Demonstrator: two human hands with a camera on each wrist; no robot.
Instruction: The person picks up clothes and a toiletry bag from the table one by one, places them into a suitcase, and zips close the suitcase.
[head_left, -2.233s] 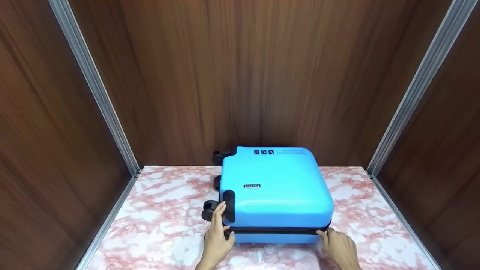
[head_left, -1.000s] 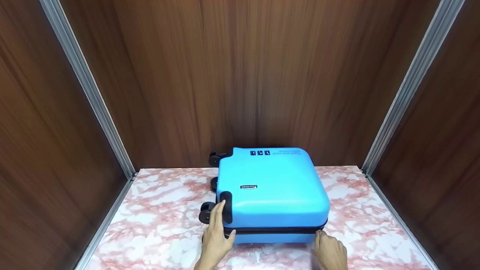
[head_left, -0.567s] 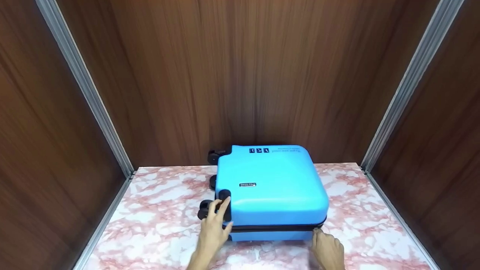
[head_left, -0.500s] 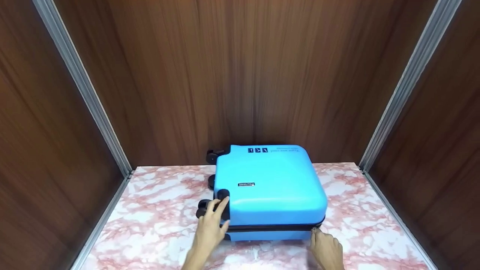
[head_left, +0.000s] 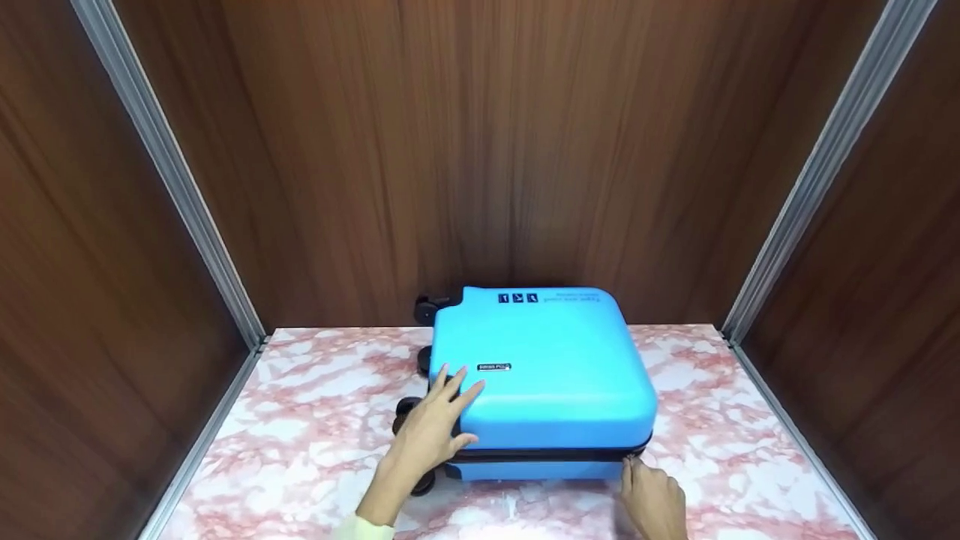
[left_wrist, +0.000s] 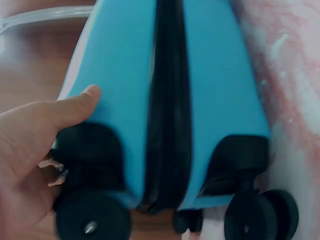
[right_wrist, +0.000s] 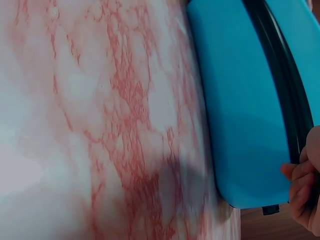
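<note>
A blue hard-shell suitcase point(head_left: 547, 367) lies flat on the marbled table, its black wheels point(head_left: 425, 360) toward the left. Around its side runs a black zipper band point(head_left: 547, 454). My left hand point(head_left: 431, 427) rests with spread fingers over the near left corner, fingertips on the top shell. In the left wrist view the thumb point(left_wrist: 82, 102) lies on the blue side above a black corner guard point(left_wrist: 92, 147). My right hand point(head_left: 654, 499) pinches the zipper pull at the near right corner. Its curled fingers point(right_wrist: 302, 187) hide most of the pull in the right wrist view.
The table point(head_left: 315, 442) has a pink and white marbled top. Brown wood-grain panels point(head_left: 480, 150) stand behind and on both sides, with metal corner rails point(head_left: 172, 172) between them. The suitcase's far side is close to the back panel.
My left hand has slid up from the near left corner guard onto the top shell, fingers spreading. Earlier, my right hand shifted slightly left along the corner; it has since stayed at the zipper.
</note>
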